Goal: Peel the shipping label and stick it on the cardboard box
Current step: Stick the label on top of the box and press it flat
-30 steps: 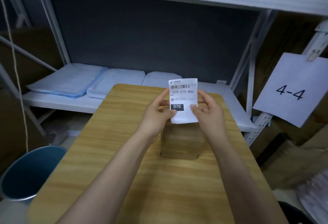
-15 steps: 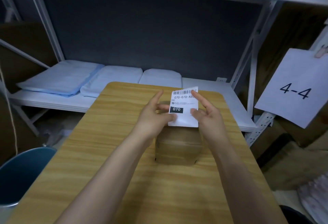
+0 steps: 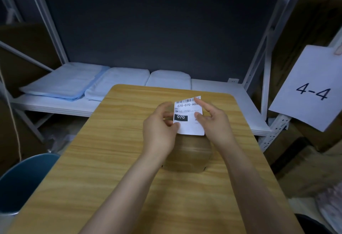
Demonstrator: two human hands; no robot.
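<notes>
Both hands, left hand (image 3: 159, 132) and right hand (image 3: 214, 122), pinch the shipping label (image 3: 188, 117) (printed side up) above the cardboard box (image 3: 192, 154)

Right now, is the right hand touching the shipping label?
Touching. The head view shows the right hand with its index fingertip on the shipping label at the peeling top corner and thumb on its right edge.

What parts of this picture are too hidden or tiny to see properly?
Head view:
- Shipping label: its small print is too tiny; its right side is covered by the right hand.
- Cardboard box: its top is hidden by the label and the left hand.
- Blue bin: cut off by the left edge.
</notes>
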